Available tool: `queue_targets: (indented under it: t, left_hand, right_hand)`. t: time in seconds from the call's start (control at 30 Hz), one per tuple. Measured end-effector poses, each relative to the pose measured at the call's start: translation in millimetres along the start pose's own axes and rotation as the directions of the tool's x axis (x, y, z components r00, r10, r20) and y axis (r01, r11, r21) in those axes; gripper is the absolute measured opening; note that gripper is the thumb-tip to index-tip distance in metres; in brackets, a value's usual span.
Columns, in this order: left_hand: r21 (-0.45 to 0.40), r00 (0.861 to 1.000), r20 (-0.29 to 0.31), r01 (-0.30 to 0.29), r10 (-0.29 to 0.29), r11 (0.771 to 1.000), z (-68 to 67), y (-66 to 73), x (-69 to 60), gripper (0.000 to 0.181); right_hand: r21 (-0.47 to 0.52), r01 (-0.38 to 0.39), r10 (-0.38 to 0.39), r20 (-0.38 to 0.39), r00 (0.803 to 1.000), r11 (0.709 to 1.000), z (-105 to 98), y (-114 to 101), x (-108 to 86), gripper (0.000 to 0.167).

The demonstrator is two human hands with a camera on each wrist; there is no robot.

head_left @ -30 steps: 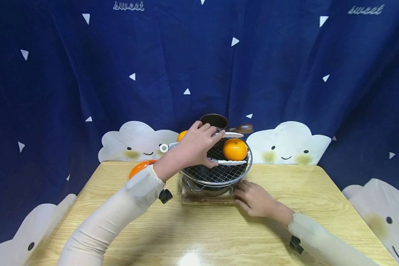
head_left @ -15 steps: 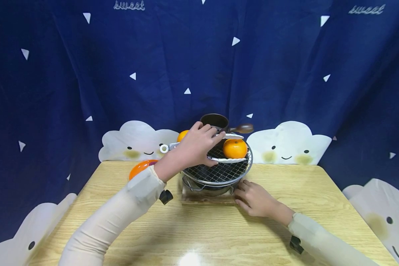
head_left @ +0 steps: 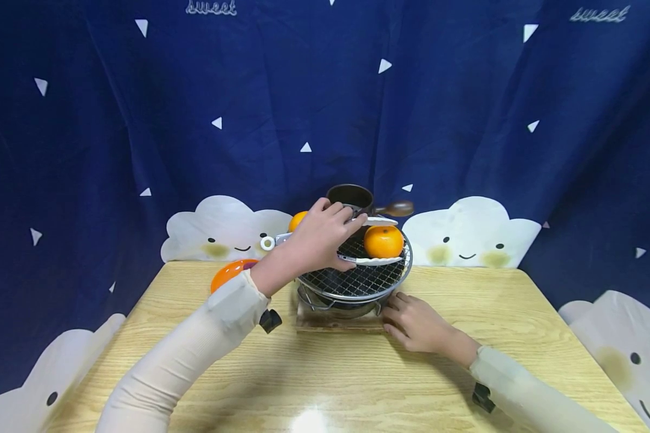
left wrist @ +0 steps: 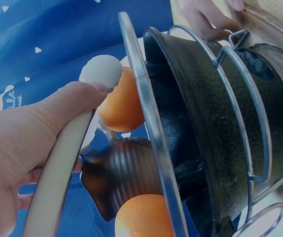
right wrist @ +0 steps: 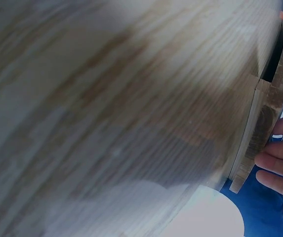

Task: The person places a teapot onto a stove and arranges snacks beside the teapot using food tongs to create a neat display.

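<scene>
My left hand [head_left: 322, 236] holds white-tipped tongs [head_left: 378, 261], with the thumb along one arm in the left wrist view. The tong arms lie on either side of an orange [head_left: 384, 242] at the right of a round wire-mesh grill [head_left: 357, 281]; whether the orange is lifted cannot be told. A second orange [head_left: 298, 221] is partly hidden behind the left hand. Low at the right, my right hand [head_left: 419, 325] grips the edge of the wooden board [head_left: 336, 325] under the grill. In the right wrist view its fingers [right wrist: 274, 163] curl against that board's edge.
A dark brown pot [head_left: 349, 195] with a wooden handle [head_left: 398, 208] stands at the grill's far side. An orange dish [head_left: 226, 275] with something purple sits left, partly behind the left arm. Cloud-shaped cutouts [head_left: 468, 231] and a blue curtain [head_left: 325, 90] border the wooden table [head_left: 466, 288].
The near arm of the tongs has moved in slightly towards the orange, narrowing the tongs. Both hands keep their places; the whole view has shifted a little.
</scene>
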State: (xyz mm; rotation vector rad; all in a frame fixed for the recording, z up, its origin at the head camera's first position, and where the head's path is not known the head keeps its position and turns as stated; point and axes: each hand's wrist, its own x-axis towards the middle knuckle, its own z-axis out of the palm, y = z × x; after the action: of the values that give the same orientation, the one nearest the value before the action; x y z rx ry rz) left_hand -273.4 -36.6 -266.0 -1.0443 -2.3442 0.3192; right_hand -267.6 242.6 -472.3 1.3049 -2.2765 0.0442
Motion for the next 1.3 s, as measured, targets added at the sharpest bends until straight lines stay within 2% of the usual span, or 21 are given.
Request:
queue_targets:
  t: [0.23, 0.57, 0.73, 0.97, 1.3]
  left_hand:
    - [-0.008, 1.0, -0.02, 0.015, -0.015, 1.0, -3.3, -3.1, -4.6, 0.095]
    - [-0.041, 0.991, -0.125, 0.042, -0.047, 0.998, -10.2, -18.3, -20.1, 0.096]
    - [-0.085, 0.986, -0.126, 0.094, -0.104, 0.992, -17.7, -28.5, -32.7, 0.097]
    - [-0.177, 0.97, -0.139, 0.172, -0.197, 0.969, -20.8, -47.4, -53.7, 0.098]
    - [-0.245, 0.95, -0.089, 0.271, -0.299, 0.931, -21.4, -63.5, -81.8, 0.107]
  right_hand:
    - [0.002, 0.005, -0.005, -0.007, 1.0, 1.0, 0.5, 0.6, 0.1, 0.013]
    - [0.013, -0.012, 0.012, 0.004, 1.0, 1.0, -0.4, 1.2, -0.5, 0.014]
    - [0.018, -0.019, 0.019, 0.011, 1.0, 1.0, -0.2, 0.9, -0.3, 0.016]
    - [0.023, -0.02, 0.02, 0.01, 1.0, 1.0, 0.6, 1.1, -0.2, 0.016]
    - [0.024, -0.018, 0.018, -0.021, 1.0, 1.0, 1.0, -1.4, 0.5, 0.015]
